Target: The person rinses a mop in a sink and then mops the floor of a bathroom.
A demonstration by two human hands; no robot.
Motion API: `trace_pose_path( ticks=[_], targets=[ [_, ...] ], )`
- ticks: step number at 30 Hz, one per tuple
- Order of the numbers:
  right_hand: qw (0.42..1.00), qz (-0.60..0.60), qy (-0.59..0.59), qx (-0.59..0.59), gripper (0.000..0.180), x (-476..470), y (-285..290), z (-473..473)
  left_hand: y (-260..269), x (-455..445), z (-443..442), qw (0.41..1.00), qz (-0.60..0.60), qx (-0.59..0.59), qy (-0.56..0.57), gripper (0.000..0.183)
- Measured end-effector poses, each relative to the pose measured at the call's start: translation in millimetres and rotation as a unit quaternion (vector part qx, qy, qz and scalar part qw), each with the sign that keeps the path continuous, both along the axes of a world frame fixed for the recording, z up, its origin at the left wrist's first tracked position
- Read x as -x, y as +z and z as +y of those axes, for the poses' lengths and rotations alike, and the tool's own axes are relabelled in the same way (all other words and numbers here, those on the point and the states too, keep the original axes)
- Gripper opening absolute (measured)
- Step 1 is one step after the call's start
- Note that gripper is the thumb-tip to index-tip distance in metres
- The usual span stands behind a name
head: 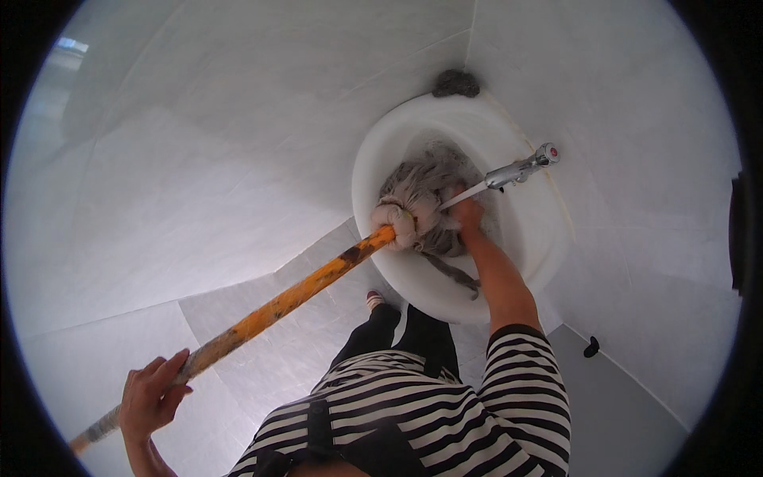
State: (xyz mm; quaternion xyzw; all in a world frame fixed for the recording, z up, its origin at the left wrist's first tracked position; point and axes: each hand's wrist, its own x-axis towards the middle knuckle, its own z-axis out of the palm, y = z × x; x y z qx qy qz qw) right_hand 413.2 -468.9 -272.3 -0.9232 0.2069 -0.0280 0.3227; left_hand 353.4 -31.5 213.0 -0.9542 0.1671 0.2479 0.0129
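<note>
My left hand (154, 393) is wrapped around the lower-left stretch of a worn orange mop handle (298, 296). The handle slants up to a grey string mop head (420, 188), which lies wet in a white basin (536, 250). Down in the basin, my right hand (468, 208) is at the strands on the mop's right side; splashing water partly hides its fingers, so its grip cannot be made out. From a chrome tap (515, 173) a stream of water runs onto the mop beside that hand. One loose strand (450, 271) hangs over the basin's near inner wall.
A dark scouring-pad-like clump (456, 83) sits on the basin's back rim, in the wall corner. Grey tiled walls (238, 149) close in on the left and right. A small black fitting (591, 347) is low at the right. My shoe (374, 299) stands on the tiled floor (250, 334).
</note>
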Motion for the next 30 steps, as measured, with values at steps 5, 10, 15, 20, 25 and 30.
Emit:
trace_pose_path(
  ticks=[5,10,15,20,25,30],
  targets=[
    [0.965,0.200,0.129,0.111,0.033,-28.6,71.5,-8.2,5.3,0.9,1.8,1.000,0.004,0.020,0.017,0.054],
    [0.950,-0.249,0.128,0.138,0.041,-32.3,81.0,-5.7,3.9,6.1,-1.8,0.997,0.034,0.049,0.058,0.054],
    [0.988,-0.023,0.151,0.034,0.049,-69.3,39.6,7.5,4.8,6.8,-7.1,0.998,0.043,0.022,0.043,0.053],
    [0.986,-0.049,0.028,-0.154,0.044,-52.8,8.9,-34.5,-1.7,4.8,0.6,0.999,0.034,0.033,0.014,0.052],
    [0.983,0.000,-0.002,-0.183,0.044,56.4,98.1,5.3,-10.1,16.2,19.9,1.000,0.011,0.018,-0.005,0.052],
    [0.983,-0.127,0.030,0.127,0.030,79.1,66.8,30.4,-11.8,13.0,20.2,0.998,-0.018,0.011,-0.066,0.052]
  ],
)
